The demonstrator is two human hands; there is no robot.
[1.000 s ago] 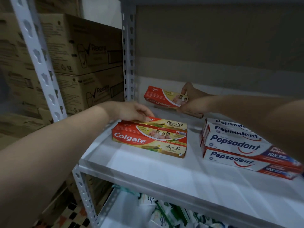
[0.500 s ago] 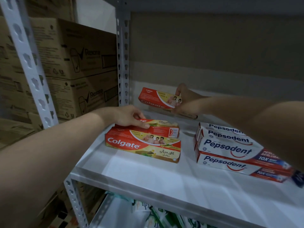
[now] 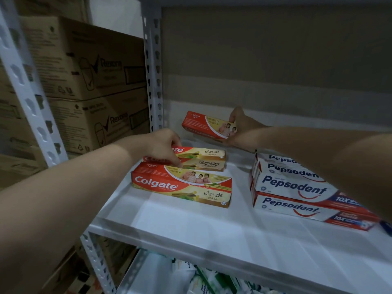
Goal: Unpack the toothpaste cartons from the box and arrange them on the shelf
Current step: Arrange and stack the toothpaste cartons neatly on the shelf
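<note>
On shelf [image 3: 191,225]: Colgate carton [image 3: 180,185] front left, second carton [image 3: 201,159] just behind under left hand [image 3: 161,148], third [image 3: 203,126] farther back in right hand [image 3: 244,129]. Pepsodent stack [image 3: 297,187] right. Rexona boxes [image 3: 84,81] beyond left.

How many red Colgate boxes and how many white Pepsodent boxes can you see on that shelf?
Red Colgate cartons: 3 (one in each hand, one lying at the front)
White Pepsodent cartons: 4 labels showing, stacked
Total: 7
</note>
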